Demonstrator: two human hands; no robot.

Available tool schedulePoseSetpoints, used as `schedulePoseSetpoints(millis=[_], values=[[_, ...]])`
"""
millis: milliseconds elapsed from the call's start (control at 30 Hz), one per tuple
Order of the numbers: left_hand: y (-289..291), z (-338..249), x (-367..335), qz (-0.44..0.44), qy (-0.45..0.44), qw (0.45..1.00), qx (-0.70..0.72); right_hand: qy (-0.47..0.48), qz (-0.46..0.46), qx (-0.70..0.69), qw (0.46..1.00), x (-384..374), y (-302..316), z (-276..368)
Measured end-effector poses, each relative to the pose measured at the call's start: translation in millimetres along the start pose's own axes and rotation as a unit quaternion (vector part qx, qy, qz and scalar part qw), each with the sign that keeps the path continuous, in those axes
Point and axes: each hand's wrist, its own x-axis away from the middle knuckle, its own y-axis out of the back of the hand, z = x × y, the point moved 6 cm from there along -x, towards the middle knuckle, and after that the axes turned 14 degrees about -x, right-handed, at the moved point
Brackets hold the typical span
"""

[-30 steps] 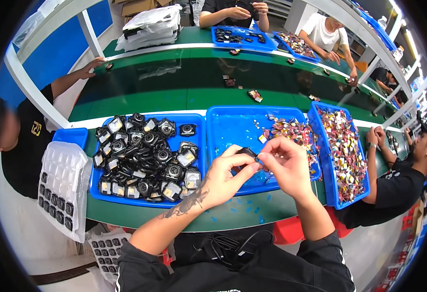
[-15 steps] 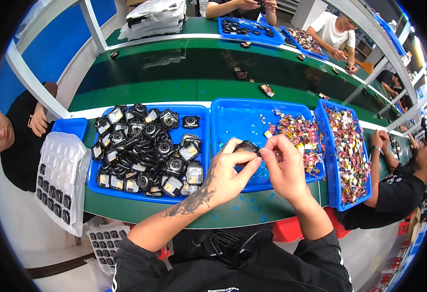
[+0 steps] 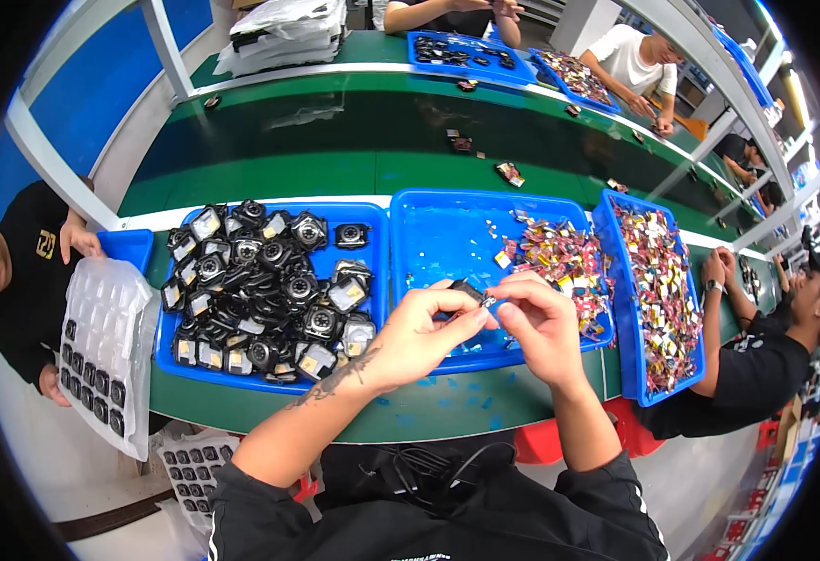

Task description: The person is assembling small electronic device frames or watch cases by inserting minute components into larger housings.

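Left hand [image 3: 428, 329] curled, pinching black watch case [image 3: 467, 289] over middle blue tray [image 3: 438, 236]; right hand [image 3: 544, 329] nearly closed at case's right end, hold unclear. Bare tray floor far-left; green table [image 3: 400, 418] edge near. Heaped watch-case tray [image 3: 385, 266] left; small-electronics tray [image 3: 621, 313] right. Yellow print on left co-worker's shirt [image 3: 19, 266].

Co-worker's yellow-printed shirt [image 3: 28, 280], wearer's white-lettered shirt [image 3: 382, 533]

Small black watch case [image 3: 467, 288] between both hands [image 3: 426, 329] [image 3: 544, 325]
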Motion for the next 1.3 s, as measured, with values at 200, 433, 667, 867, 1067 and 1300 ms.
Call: schedulePoseSetpoints(millis=[200,433,667,867,1067,1300], values=[[-10,-9,4,0.092,0.038,0.992,0.08,0.075,0.014,-0.108,0.991,4,-1,-8],[-2,-6,4,0.05,0.049,0.993,0.098,0.15,-0.03,-0.244,0.958,14,2,11],[25,-25,6,-0.139,-0.094,0.947,-0.274,0.026,0.013,-0.015,0.999,20,1,12],[11,-19,10,-0.131,-0.01,0.991,-0.032,-0.117,0.001,-0.101,0.988,20,-20,-17],[15,-12,5,-0.216,-0.058,0.973,-0.054,-0.15,0.023,-0.305,0.94,24,-20,-14],[4,1,3,-0.118,-0.029,0.987,0.106,-0.093,-0.071,-0.308,0.944,18,-15,-14]])
